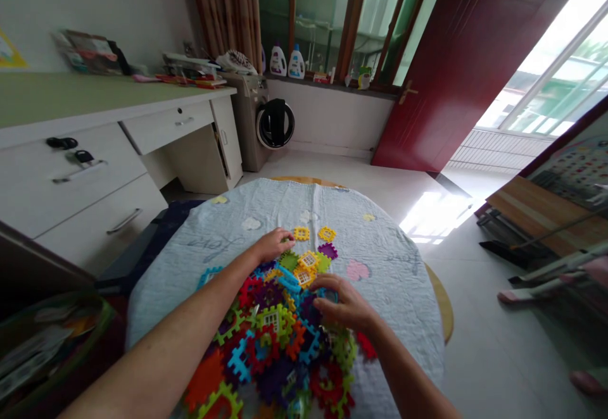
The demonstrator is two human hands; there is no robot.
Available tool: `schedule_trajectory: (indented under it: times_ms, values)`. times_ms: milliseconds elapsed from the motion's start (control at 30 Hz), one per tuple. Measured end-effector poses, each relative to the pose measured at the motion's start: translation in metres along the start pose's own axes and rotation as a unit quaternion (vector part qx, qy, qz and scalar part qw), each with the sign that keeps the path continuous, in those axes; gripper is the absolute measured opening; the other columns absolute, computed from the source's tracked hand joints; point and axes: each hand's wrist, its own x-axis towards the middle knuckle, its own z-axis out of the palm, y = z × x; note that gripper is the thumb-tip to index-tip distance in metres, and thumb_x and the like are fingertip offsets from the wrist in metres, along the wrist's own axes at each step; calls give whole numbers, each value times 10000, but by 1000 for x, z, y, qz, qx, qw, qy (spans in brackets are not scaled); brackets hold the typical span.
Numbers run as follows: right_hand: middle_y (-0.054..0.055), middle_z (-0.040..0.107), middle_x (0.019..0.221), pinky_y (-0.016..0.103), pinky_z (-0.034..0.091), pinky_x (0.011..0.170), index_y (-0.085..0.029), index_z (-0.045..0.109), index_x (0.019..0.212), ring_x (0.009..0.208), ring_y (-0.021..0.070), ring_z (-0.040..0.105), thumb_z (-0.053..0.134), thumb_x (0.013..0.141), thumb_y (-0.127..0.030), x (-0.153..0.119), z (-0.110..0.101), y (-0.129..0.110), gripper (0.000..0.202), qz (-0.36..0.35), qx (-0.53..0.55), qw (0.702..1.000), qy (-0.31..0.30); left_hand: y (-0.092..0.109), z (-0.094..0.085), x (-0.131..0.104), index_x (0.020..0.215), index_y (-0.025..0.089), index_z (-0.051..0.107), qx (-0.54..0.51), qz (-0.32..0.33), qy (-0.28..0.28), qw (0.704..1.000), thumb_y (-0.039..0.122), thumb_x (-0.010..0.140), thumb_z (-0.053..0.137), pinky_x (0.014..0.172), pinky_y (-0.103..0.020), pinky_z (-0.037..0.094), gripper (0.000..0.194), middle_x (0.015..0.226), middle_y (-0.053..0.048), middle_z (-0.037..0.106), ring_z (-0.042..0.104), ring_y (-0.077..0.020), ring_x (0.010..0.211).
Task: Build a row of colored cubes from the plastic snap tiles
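Note:
A heap of toothed plastic building blocks in several colours lies on a cloth-covered round table. My left hand is at the far left edge of the heap, its fingers curled together beside a yellow square block. Whatever those fingers hold is hidden. My right hand reaches over the heap's right side, thumb and fingers apart above blue and purple blocks. Another yellow block, a purple block and yellow window blocks lie beyond the heap, between and ahead of the hands.
White drawers and a desk stand at the left, with a washing machine past them. Detergent bottles line the window sill. A red door stands at the right. A bin is near the table's left side.

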Motion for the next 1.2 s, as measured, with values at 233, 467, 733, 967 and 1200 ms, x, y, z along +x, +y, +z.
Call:
schedule_trajectory:
  times_ms: [233, 467, 733, 967, 1200]
  values:
    - [137, 603, 1228, 440, 373, 1045, -178, 600, 1203, 1180, 265, 542, 557, 854, -349, 87, -31, 39, 390, 174, -73, 967, 174, 10, 7, 24, 1192, 177, 598, -5, -26, 42, 999, 418, 818, 532, 1119, -474, 298, 450, 1365, -142, 533, 406, -304, 1334]
    - [87, 675, 1110, 340, 516, 834, -165, 382, 1399, 926, 189, 655, 485, 856, -293, 114, -16, 50, 568, 182, 2, 977, 110, 40, 15, 26, 1307, 178, 504, -57, -18, -29, 998, 314, 867, 443, 984, -364, 446, 465, 1149, -69, 674, 623, -198, 1063]
    - [137, 459, 1428, 507, 327, 1099, -230, 338, 1451, 1323, 293, 423, 621, 800, -518, 9, -33, 32, 766, 78, -51, 991, 96, 43, -22, -98, 1422, 271, 411, 24, 54, -6, 998, 664, 705, 641, 1162, -553, 162, 849, 1539, -125, 320, 186, -363, 1455]
    - [136, 272, 1547, 587, 222, 1137, -299, 236, 1518, 1434, 375, 214, 687, 672, -691, -84, 2, 0, 1035, 8, -176, 984, -23, 17, 2, -224, 1454, 349, 369, 87, 45, 16, 995, 727, 455, 757, 1143, -588, 210, 1136, 1595, -97, 180, 133, -445, 1448]
    - [163, 156, 1593, 628, 123, 1147, -255, 174, 1541, 1462, 407, 90, 680, 591, -774, -111, 30, -21, 1195, -6, -201, 978, -56, 30, 40, -265, 1479, 331, 317, 110, 17, 78, 991, 667, 434, 798, 1130, -618, 225, 1199, 1593, -123, 144, 113, -468, 1441]
